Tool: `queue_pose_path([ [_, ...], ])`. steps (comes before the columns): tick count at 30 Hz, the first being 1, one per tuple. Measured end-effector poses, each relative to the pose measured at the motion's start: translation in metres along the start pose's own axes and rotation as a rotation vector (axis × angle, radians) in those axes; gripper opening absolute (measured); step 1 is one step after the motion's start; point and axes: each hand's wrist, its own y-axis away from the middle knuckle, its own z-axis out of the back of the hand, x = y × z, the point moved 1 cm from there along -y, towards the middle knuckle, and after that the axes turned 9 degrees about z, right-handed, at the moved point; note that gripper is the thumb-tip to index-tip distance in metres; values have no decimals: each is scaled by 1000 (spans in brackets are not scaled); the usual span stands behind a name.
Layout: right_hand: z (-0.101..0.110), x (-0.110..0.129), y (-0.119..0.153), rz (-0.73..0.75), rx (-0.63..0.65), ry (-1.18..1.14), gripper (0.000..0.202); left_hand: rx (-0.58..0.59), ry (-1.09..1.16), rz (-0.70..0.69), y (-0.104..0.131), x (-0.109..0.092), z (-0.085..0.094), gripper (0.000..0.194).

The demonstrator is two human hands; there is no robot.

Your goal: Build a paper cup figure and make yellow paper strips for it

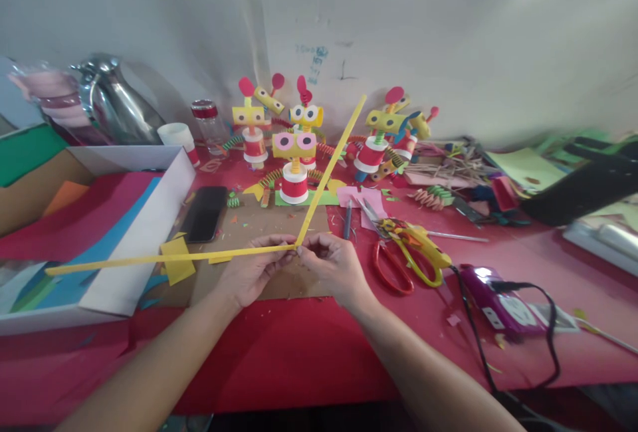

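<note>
Two long yellow paper strips (pixel 329 169) meet at a corner between my hands, above a brown cardboard sheet (pixel 249 219). One strip reaches left over the white box, the other slants up and to the right. My left hand (pixel 254 269) pinches the joint from the left. On its right side, my right hand (pixel 331 262) closes thumb and fingers on the same corner. Just beyond stands a paper figure with a yellow head (pixel 294 146), pink-ringed eyes and a red-banded cup body (pixel 294 183).
White box (pixel 177 186) of coloured paper at left, near a black phone (pixel 206 214). Red-handled scissors (pixel 393 271), yellow glue gun (pixel 423 242) and purple device (pixel 508 299) with a cable lie right. More figures (pixel 252 143), a steel jug (pixel 117 106) and paper scraps (pixel 458 163) stand or lie behind.
</note>
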Motion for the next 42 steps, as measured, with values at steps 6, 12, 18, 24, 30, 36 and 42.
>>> queue_pose_path([
  [6,0,-2,-1,16,-32,86,13,45,-8,6,-2,3,-1,24],
  [12,-3,-4,2,67,-57,148,11,31,-37,-43,-2,5,-5,27],
  [18,-3,-4,2,120,-50,224,12,24,-28,-71,-4,6,-5,24],
  [24,-1,-2,0,285,37,324,9,32,-1,-138,-5,9,-7,24],
  [30,-1,-1,0,324,-5,296,10,68,26,-189,-1,9,-11,20],
  [36,-4,-6,-4,128,0,75,11,68,-73,-176,5,3,-8,18],
  [42,-1,-5,-6,-16,118,-82,15,-40,-242,-244,8,-1,-9,21],
])
